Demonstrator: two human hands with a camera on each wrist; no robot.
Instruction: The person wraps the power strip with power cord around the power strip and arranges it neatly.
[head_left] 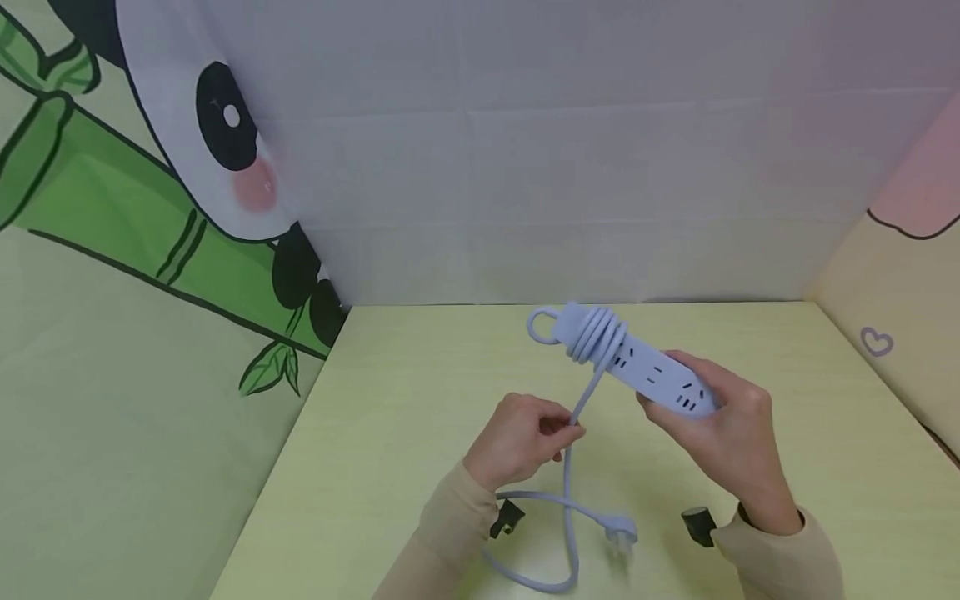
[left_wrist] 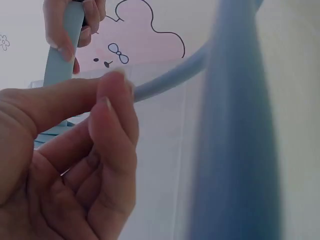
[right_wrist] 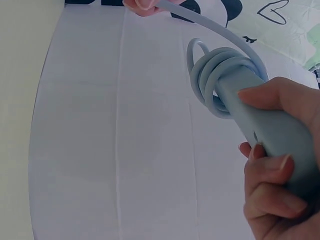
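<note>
A white power strip (head_left: 660,377) is held up above the table, tilted, with its sockets facing the head camera. My right hand (head_left: 731,425) grips its lower right end, thumb on one side and fingers on the other. Several turns of cord (head_left: 596,333) wrap the far left end, and a small loop sticks out beyond them. My left hand (head_left: 528,442) pinches the cord between thumb and fingers just below the turns. Below that hand the loose cord (head_left: 572,533) hangs in a curve, ending in a plug (head_left: 619,528) with metal prongs.
A pale yellow table (head_left: 360,375) lies beneath the hands. A printed cloth backdrop (head_left: 555,183) stands behind and at both sides. Small black pieces (head_left: 507,517) show at each sleeve cuff. In the left wrist view, blurred cord (left_wrist: 235,130) crosses close to the camera.
</note>
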